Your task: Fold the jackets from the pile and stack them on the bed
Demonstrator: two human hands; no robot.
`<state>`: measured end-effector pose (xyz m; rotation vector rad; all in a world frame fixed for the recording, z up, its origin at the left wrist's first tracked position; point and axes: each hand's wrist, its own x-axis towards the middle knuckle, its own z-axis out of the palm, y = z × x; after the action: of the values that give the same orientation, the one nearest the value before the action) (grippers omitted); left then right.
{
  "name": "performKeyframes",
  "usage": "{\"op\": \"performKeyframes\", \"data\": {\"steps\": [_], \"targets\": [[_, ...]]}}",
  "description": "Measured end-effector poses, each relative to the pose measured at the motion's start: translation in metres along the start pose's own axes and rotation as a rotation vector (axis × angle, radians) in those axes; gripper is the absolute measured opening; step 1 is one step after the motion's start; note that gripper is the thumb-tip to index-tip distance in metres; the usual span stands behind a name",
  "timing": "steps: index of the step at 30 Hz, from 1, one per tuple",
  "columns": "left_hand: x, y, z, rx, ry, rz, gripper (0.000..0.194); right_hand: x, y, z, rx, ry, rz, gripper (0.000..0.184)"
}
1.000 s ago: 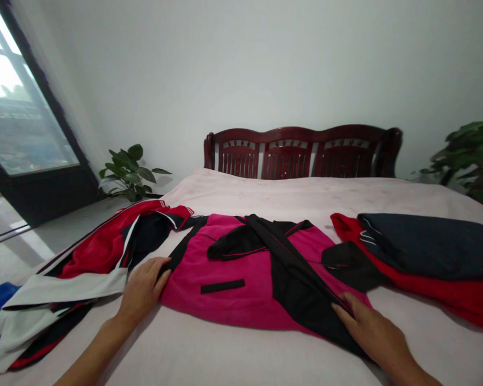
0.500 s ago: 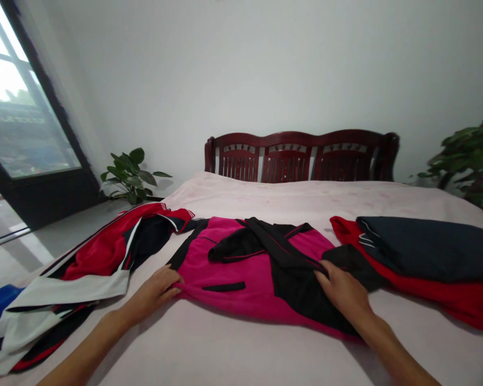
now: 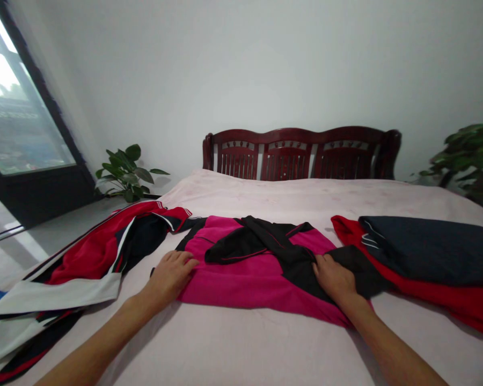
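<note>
Lying between both hands (image 3: 171, 276) (image 3: 336, 280), touched by each, a magenta-and-black jacket (image 3: 257, 276)

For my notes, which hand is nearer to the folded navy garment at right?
Right: the right hand, on the jacket, is left of the navy garment; the left hand is farther left.

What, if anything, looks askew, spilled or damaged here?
Nothing looks spilled or damaged. Only the left pile looks untidy: its red, navy and white fabric lies rumpled and twisted, whereas the right pile lies flatter and neatly stacked. The pink-and-black jacket between them shows nothing odd.
</note>
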<state>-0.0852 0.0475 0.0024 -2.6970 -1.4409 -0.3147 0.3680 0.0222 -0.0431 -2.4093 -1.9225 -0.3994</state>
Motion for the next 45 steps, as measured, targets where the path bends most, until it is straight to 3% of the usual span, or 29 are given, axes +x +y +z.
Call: {"op": "performKeyframes", "data": {"steps": [2,5,7,10,13,14,16,18,19,22,25,29,32,35,40,42,45], "targets": [[-0.002,0.032,0.004,-0.175,0.015,0.176,0.036,0.002,-0.001,-0.003,0.063,-0.010,0.015,0.034],[-0.005,0.071,0.022,-0.441,-0.119,0.388,0.053,0.010,0.000,-0.007,0.205,-0.032,0.088,0.034],[-0.005,0.084,0.036,-0.535,-0.190,0.398,0.066,0.017,0.001,-0.011,0.278,-0.052,0.152,0.036],[-0.001,0.087,0.047,-0.598,-0.244,0.333,0.064,0.021,0.000,-0.022,0.339,-0.032,0.230,0.048],[0.005,0.082,0.049,-0.678,-0.228,0.273,0.056,0.000,-0.011,-0.032,0.510,0.190,0.178,0.056],[0.008,0.081,0.049,-0.720,-0.199,0.239,0.051,-0.012,-0.017,-0.032,0.570,0.274,0.062,0.053],[0.017,0.082,0.052,-0.842,-0.130,0.117,0.039,-0.040,-0.028,-0.029,0.608,0.349,-0.316,0.042],[0.030,0.088,0.056,-1.035,-0.093,-0.061,0.039,-0.065,-0.037,-0.021,0.523,0.289,-0.671,0.035],[0.038,0.091,0.058,-1.151,-0.097,-0.153,0.042,-0.074,-0.040,-0.017,0.478,0.257,-0.769,0.037],[0.063,0.105,0.057,-1.504,-0.205,-0.422,0.046,-0.086,-0.042,-0.009,0.443,0.278,-0.789,0.045],[0.086,0.119,0.055,-1.811,-0.391,-0.673,0.041,-0.083,-0.038,-0.006,0.489,0.359,-0.774,0.038],[0.109,0.139,0.058,-2.012,-0.470,-0.806,0.021,-0.081,-0.036,-0.005,0.531,0.431,-0.794,0.031],[0.121,0.153,0.062,-2.099,-0.424,-0.826,0.014,-0.082,-0.037,-0.002,0.517,0.483,-0.780,0.030],[0.130,0.157,0.056,-2.222,-0.267,-0.776,0.014,-0.081,-0.033,0.003,0.461,0.493,-0.711,0.033],[0.133,0.134,0.023,-2.495,0.176,-0.614,0.015,-0.066,-0.012,0.012,0.387,0.463,-0.436,0.041],[0.129,0.123,0.009,-2.609,0.291,-0.575,0.016,-0.059,-0.003,0.012,0.340,0.432,-0.350,0.039],[0.114,0.108,-0.005,-2.664,0.373,-0.541,0.018,-0.051,0.006,0.011,0.253,0.372,-0.235,0.031]]}}
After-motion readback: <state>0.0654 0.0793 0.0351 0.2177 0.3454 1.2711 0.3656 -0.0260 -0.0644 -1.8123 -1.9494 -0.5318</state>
